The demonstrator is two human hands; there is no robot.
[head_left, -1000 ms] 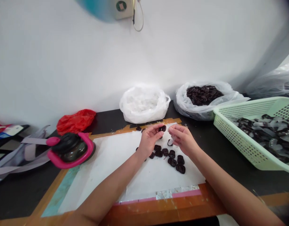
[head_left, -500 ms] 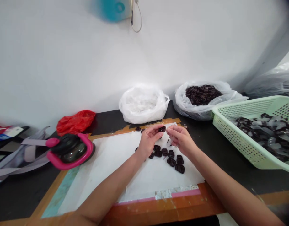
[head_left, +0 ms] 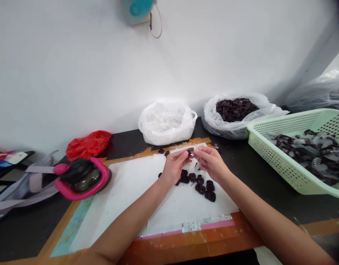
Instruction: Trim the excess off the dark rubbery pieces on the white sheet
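Between thumb and fingers, my left hand (head_left: 175, 164) pinches a small dark plastic piece (head_left: 190, 150) above the white sheet (head_left: 127, 184). My right hand (head_left: 210, 162) is closed, its fingertips meeting the right end of that piece. A translucent strip (head_left: 197, 166) hangs under the right fingers and seems held by them. Several dark buckle-like pieces (head_left: 210, 195) lie on the sheet below my hands, some partly hidden by the left one.
Behind stand a white bag of pale pieces (head_left: 167, 138) and a bag of dark pieces (head_left: 223, 129). A green basket (head_left: 285, 165) holds mixed pieces at right. A pink-and-black object (head_left: 82, 178) and a red bag (head_left: 88, 145) sit at left.
My hands have come together, and the right fingertips now meet the dark piece. That piece has been turned and shows a narrower side. The camera view has shifted slightly.
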